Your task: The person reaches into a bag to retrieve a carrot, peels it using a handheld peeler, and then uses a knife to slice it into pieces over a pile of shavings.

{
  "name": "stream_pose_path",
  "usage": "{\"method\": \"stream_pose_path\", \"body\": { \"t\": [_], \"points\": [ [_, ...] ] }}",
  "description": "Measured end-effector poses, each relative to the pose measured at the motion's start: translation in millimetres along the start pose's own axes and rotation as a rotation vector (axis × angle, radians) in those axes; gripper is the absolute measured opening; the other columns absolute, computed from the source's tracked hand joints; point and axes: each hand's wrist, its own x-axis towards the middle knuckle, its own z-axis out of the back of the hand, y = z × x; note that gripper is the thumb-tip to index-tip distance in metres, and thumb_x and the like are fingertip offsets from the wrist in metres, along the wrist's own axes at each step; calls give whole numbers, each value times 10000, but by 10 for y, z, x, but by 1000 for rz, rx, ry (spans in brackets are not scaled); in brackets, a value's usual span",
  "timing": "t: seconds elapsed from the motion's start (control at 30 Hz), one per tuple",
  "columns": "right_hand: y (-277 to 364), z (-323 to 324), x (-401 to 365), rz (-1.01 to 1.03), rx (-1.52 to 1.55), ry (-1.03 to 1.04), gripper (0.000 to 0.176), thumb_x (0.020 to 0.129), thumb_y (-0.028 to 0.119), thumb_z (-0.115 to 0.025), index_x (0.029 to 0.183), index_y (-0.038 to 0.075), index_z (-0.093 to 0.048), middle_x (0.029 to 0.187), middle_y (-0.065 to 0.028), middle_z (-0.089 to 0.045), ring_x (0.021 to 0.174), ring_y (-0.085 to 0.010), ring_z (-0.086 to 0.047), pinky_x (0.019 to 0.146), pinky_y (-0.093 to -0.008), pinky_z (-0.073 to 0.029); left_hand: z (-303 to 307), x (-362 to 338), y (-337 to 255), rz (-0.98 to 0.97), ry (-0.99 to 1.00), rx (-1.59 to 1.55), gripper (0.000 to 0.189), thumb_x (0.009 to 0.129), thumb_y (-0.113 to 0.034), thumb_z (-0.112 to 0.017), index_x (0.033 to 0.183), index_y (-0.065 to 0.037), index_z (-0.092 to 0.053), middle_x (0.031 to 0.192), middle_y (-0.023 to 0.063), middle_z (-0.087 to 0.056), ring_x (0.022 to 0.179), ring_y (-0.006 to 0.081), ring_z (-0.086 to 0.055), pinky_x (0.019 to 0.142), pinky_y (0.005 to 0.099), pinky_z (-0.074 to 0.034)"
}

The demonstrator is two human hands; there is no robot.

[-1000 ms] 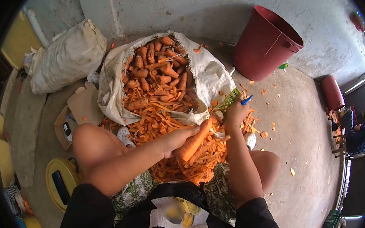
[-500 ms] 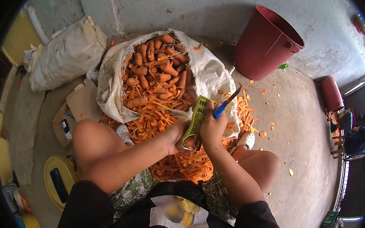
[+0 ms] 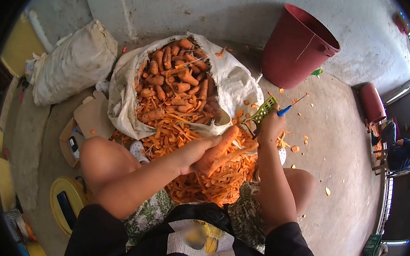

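Note:
A large carrot (image 3: pixel 221 149), with a long strip of peel hanging along its right side, is gripped in my left hand (image 3: pixel 197 155). Closed around a green peeler (image 3: pixel 264 110) with holes in its handle is my right hand (image 3: pixel 271 127). That same hand also holds a knife (image 3: pixel 284 111) by its blue handle, its thin blade pointing up and right. The peeler is apart from the carrot. Beneath both hands lies a heap of orange carrot peelings (image 3: pixel 201 187). Just beyond, whole carrots (image 3: pixel 185 76) fill an open white sack (image 3: pixel 236 85).
A tall red bin (image 3: pixel 293 51) stands by the wall. To the left are a full white sack (image 3: pixel 76 64), an open cardboard box (image 3: pixel 92 115) and a yellow lid with a phone (image 3: pixel 67 209) on it. A person in dark blue (image 3: pixel 400 156) sits far right.
My right hand has moved right with the peeler and knife, away from the carrot. The carrot in my left hand now shows fully, tilted up and right.

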Motion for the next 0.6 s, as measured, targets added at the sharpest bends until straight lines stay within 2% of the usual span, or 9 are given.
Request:
{"method": "stream_pose_path", "body": {
  "t": [0.03, 0.07, 0.13, 0.2, 0.23, 0.27, 0.33, 0.5, 0.6],
  "points": [
    [169, 35, -89, -28, 21, 63, 289, 882, 226, -454, 695, 6, -467, 548, -60, -486, 455, -139, -449, 433, -299, -355, 11, 81, 36, -32, -105, -94, 434, 883, -401, -397, 1088, -21, -444, 842, 116, -567, 683, 189, -584, 604, 318, -505],
    [337, 46, -223, -27, 19, 68, 289, 882, 226, -454, 695, 6, -467, 548, -60, -486, 455, -139, -449, 433, -299, -355, 51, 117, 49, -34, -106, -99, 434, 883, -401, -397, 1088, -21, -444, 842, 116, -567, 683, 189, -584, 604, 318, -505],
    [591, 31, -548, -162, 404, 289, 276, 882, 236, -451, 714, 23, -501, 551, -25, -493, 443, -99, -435, 429, -257, -371, 120, 166, 51, 19, -114, -259, 418, 885, -399, -390, 1061, -26, -456, 842, 124, -566, 656, 200, -578, 581, 329, -507],
    [572, 44, -758, -123, 331, 420, 250, 882, 224, -450, 743, 24, -503, 561, -33, -501, 427, -105, -459, 417, -245, -400, 135, 211, 46, 18, -117, -287, 386, 893, -374, -376, 1023, -24, -472, 814, 110, -571, 631, 194, -572, 578, 332, -508],
    [632, 34, -883, -137, 481, 455, 230, 883, 215, -456, 751, 32, -501, 574, -14, -494, 439, -90, -432, 417, -233, -362, 153, 227, 47, 34, -103, -319, 365, 899, -351, -360, 1007, -24, -481, 801, 100, -574, 630, 188, -573, 579, 338, -509],
    [731, 85, -983, -108, 349, 434, 235, 881, 211, -462, 725, 35, -473, 566, 3, -448, 473, -75, -424, 432, -231, -355, 160, 243, 56, 52, -90, -351, 347, 905, -327, -345, 990, -24, -490, 788, 90, -577, 629, 183, -575, 580, 344, -510],
    [634, 66, -1030, 59, 276, 443, 235, 880, 211, -470, 753, 14, -489, 562, -1, -441, 475, -81, -403, 444, -244, -355, 133, 279, 94, 28, -89, -370, 334, 909, -304, -324, 978, -26, -496, 769, 79, -579, 616, 173, -575, 560, 327, -509],
    [641, 68, -1103, 117, 182, 438, 244, 878, 211, -476, 757, -1, -491, 555, -24, -450, 479, -99, -391, 461, -273, -357, 118, 240, 99, 4, -12, -407, 309, 911, -250, -294, 962, -25, -500, 740, 67, -583, 614, 157, -580, 533, 297, -510],
    [610, 66, -1109, 117, 104, 439, 250, 878, 211, -476, 754, -5, -490, 558, -35, -463, 486, -104, -401, 470, -281, -361, 41, 240, 114, 18, -120, -467, 290, 905, -242, -308, 947, -29, -500, 718, 62, -578, 590, 149, -572, 514, 287, -501]
  ]
}}
